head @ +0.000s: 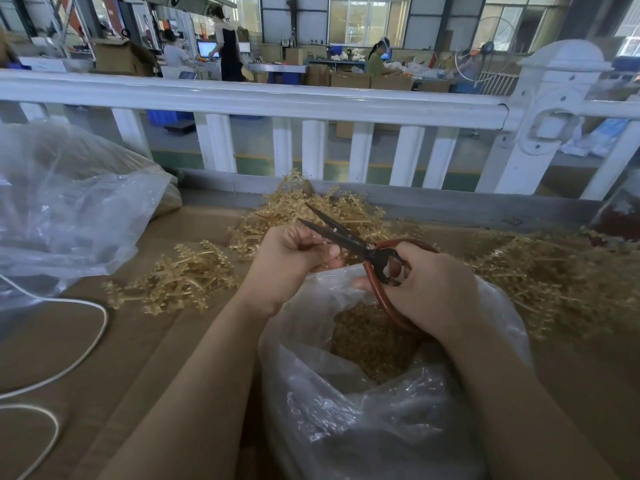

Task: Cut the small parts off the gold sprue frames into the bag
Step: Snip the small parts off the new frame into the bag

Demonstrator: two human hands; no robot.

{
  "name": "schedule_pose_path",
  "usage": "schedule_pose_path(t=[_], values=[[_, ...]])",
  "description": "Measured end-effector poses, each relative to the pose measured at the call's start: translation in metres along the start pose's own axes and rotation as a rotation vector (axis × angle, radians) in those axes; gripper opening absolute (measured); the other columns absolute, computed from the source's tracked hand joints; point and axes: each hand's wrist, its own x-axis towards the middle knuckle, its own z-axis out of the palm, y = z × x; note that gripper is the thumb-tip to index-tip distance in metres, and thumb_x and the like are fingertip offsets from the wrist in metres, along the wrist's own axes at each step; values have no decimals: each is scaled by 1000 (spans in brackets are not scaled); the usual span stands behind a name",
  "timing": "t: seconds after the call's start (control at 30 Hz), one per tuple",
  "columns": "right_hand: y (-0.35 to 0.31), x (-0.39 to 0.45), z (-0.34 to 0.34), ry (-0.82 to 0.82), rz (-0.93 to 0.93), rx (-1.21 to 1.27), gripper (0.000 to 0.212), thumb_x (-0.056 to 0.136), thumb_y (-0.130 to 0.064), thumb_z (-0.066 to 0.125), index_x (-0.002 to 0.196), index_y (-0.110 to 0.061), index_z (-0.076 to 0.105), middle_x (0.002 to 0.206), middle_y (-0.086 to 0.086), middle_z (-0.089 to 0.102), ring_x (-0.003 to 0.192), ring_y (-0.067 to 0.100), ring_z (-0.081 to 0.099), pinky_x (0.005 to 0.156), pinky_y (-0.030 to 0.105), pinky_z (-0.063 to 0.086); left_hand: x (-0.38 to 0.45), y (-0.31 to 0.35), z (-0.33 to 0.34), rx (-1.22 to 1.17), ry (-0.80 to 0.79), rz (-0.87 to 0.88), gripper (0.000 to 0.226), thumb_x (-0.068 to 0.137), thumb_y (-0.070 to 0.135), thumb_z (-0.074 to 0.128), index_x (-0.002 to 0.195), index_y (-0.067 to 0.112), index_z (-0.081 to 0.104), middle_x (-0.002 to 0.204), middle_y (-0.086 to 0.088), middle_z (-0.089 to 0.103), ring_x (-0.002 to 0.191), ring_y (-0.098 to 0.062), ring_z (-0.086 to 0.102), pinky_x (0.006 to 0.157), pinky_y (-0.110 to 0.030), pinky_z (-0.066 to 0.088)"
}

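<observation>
My right hand (pixel 429 285) grips the red handles of black scissors (pixel 346 237), whose blades stand open and point up-left. My left hand (pixel 291 258) is curled and pinches a small pale piece right at the blades; most of that piece is hidden by my fingers. Below both hands sits a clear plastic bag (pixel 346 403), its mouth open, with a heap of small gold parts (pixel 374 341) inside. Gold sprue frames lie in piles on the cardboard: one on the left (pixel 180 278), one behind my hands (pixel 311 209), a large one on the right (pixel 554 278).
A big crumpled clear bag (pixel 69 209) lies at the left. A white cable (pixel 69 358) loops over the brown cardboard surface (pixel 104 393). A white railing (pixel 311 105) runs across behind the table; people work at benches beyond it.
</observation>
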Motion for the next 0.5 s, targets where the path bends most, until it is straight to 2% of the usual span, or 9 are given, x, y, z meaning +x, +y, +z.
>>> schedule_pose_path(t=[0.1, 0.2, 0.33, 0.4, 0.47, 0.5], values=[[-1, 0, -1, -5, 12, 9, 69, 68, -95, 35, 84, -33, 60, 66, -17, 60, 60, 2, 54, 58, 23, 49, 0, 1, 2, -26, 15, -17, 18, 86, -3, 69, 73, 8, 73, 73, -11, 75, 73, -19, 73, 69, -22, 55], [0, 1, 0, 1, 25, -9, 73, 69, -93, 36, 88, -29, 65, 68, -16, 62, 61, 4, 57, 59, 23, 51, 0, 2, 3, -75, 14, -28, 15, 86, -6, 68, 76, 4, 71, 74, -11, 74, 72, -18, 73, 67, -20, 55], [1, 1, 2, -3, 34, 46, 89, 62, -102, 25, 92, -30, 68, 70, -17, 64, 64, 6, 60, 62, 24, 52, 0, 2, 3, -124, 19, -27, 7, 87, -8, 66, 82, -3, 69, 75, -11, 73, 70, -17, 72, 67, -21, 55], [1, 0, 3, 3, 41, 112, 80, 62, -101, 30, 89, -36, 67, 69, -20, 63, 64, 0, 58, 60, 17, 46, 0, 1, 4, -133, 20, -28, 12, 86, -7, 67, 82, 2, 72, 75, -7, 73, 70, -15, 71, 68, -22, 55], [-2, 0, 3, 40, 71, 204, 63, 62, -98, 40, 76, -41, 61, 63, -22, 61, 62, -2, 58, 57, 9, 37, 0, 0, 7, -137, 27, -43, 13, 84, -8, 69, 83, 5, 74, 76, -3, 75, 71, -13, 69, 70, -22, 55], [-3, 1, 3, 44, 103, 258, 59, 61, -96, 46, 71, -40, 60, 62, -21, 61, 63, -2, 59, 55, 9, 36, 0, -2, 9, -133, 17, -49, 11, 83, -7, 71, 84, 3, 74, 77, -3, 75, 74, -13, 69, 72, -22, 55]])
